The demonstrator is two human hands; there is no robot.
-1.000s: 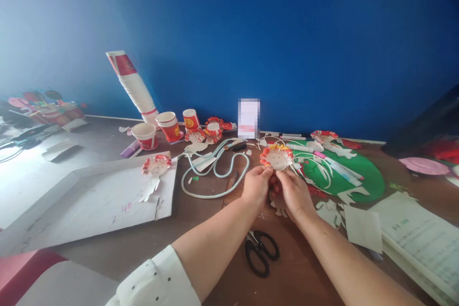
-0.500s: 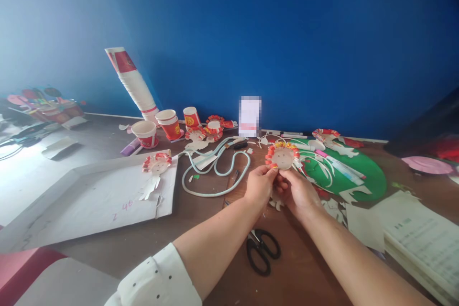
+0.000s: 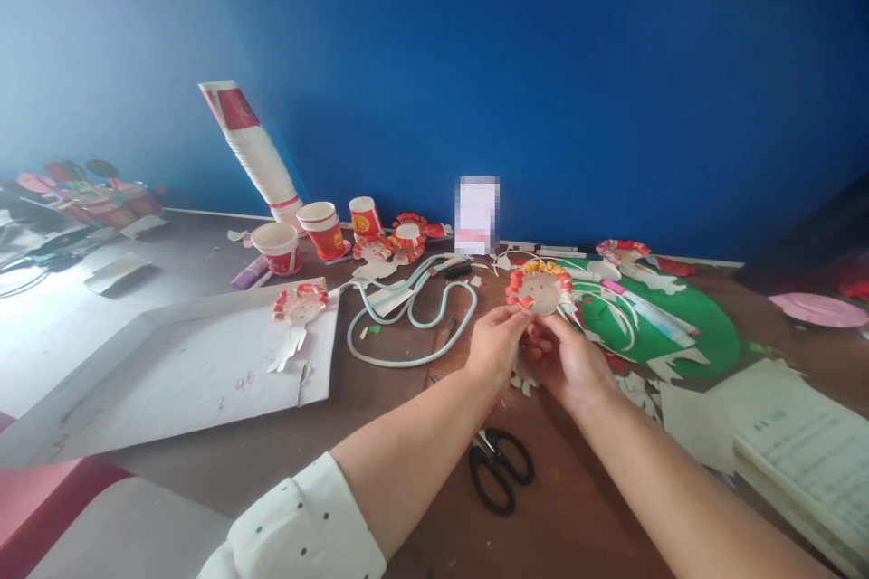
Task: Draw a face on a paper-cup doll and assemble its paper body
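Between my hands is a cut paper cup point(image 3: 539, 291), its pale round base facing me and its red and yellow strips curled around the rim. My left hand point(image 3: 499, 339) pinches a strip at the lower left edge with thumb and fingers. My right hand point(image 3: 567, 362) grips the cup's lower edge from the right, its fingers partly hidden behind. Below my wrists, black-handled scissors point(image 3: 499, 470) lie on the brown table. Another cut cup point(image 3: 300, 306) with curled red strips lies on a white board point(image 3: 204, 353) at left.
Paper cups point(image 3: 276, 249) and a tall leaning cup stack point(image 3: 262, 158) stand by the blue wall. A pale blue cord point(image 3: 411, 362) loops mid-table. A green disc point(image 3: 706, 335) carries markers point(image 3: 652, 312) and paper scraps. A thick book point(image 3: 801, 443) lies at right.
My hands stay on the cut cup, the left fingers shifting slightly at its lower left strip. The whole view has moved a little; nothing else has visibly changed.
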